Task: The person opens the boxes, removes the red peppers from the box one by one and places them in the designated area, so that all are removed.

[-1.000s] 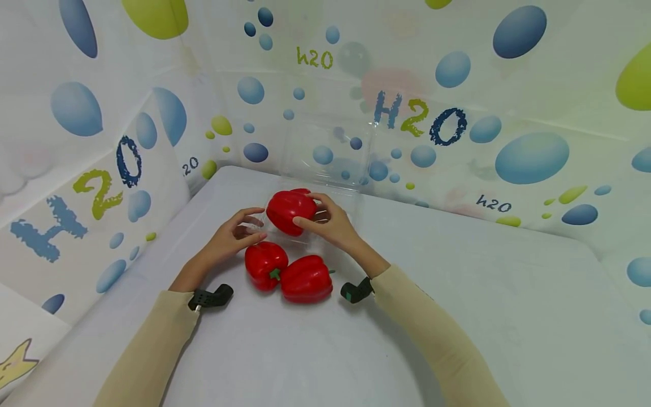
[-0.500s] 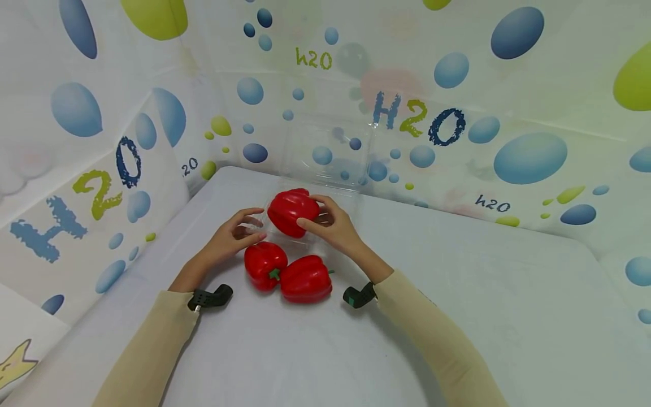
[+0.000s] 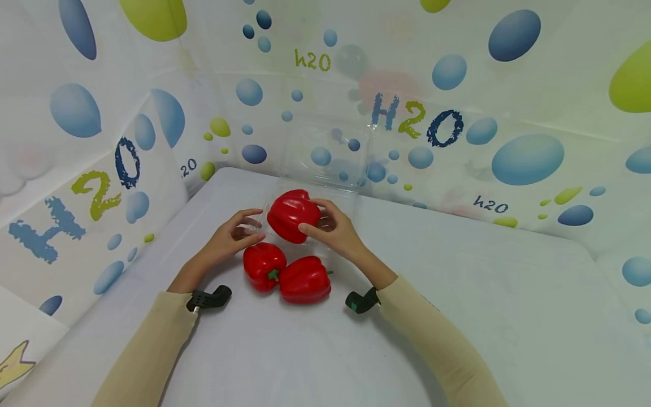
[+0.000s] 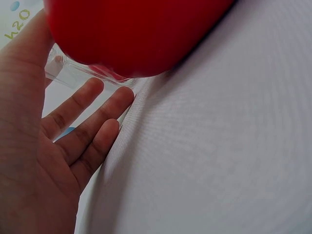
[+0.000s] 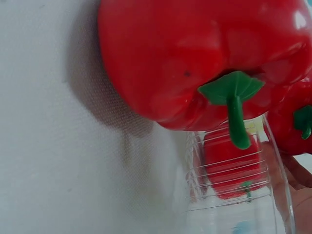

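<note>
My right hand [image 3: 337, 229] grips a red bell pepper [image 3: 292, 216], thumb in front and fingers behind. It is over a clear plastic clamshell container [image 3: 347, 198] whose lid stands raised at the back. Another red bell pepper [image 5: 231, 163] shows through the ribbed clear wall in the right wrist view; the held one hides most of it from the head view. My left hand [image 3: 231, 234] rests at the container's left side, fingers apart and loosely bent, nothing between them. Two more bell peppers, one left [image 3: 264, 267] and one right [image 3: 305, 280], lie side by side in front.
A white cloth covers the table [image 3: 458, 294]. Behind it and to the left hang white sheets [image 3: 458, 181] printed with blue and green drops. Each wrist carries a dark camera mount, the left mount [image 3: 209, 298] and the right mount [image 3: 362, 301].
My right hand has drawn the held bell pepper slightly toward me and to the right, tilting it a little. The left hand and the two front peppers have stayed put.
</note>
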The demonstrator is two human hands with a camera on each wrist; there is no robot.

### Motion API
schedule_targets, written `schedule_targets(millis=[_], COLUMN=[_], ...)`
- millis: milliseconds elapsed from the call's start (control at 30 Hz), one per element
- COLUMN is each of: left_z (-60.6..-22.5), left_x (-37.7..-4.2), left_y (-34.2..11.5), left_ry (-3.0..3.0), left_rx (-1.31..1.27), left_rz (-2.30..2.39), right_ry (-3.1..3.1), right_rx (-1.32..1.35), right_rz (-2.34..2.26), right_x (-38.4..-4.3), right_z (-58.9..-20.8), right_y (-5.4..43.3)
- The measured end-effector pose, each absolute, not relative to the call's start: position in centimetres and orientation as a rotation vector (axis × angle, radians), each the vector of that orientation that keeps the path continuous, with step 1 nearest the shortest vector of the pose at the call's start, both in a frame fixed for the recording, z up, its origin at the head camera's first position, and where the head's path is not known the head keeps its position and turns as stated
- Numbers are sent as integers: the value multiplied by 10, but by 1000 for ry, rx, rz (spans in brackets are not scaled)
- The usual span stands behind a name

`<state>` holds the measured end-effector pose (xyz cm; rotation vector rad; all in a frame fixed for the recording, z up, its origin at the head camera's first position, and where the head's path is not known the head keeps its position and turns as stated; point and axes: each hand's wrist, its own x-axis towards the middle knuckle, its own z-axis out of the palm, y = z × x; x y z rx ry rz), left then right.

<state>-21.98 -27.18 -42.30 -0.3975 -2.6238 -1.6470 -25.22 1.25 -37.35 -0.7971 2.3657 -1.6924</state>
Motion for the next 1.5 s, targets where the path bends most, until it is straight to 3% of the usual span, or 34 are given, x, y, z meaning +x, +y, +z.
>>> schedule_targets(millis=[1500], left_z=[-420], left_x=[-220], left_y=[-273], left_ry=[-2610], left_rx=[-439], left_rz=[-1696], right_ry=[2159], right_rx=[-996], right_rz=[-1723], right_x=[-215], right_z=[-366], right_y=[19])
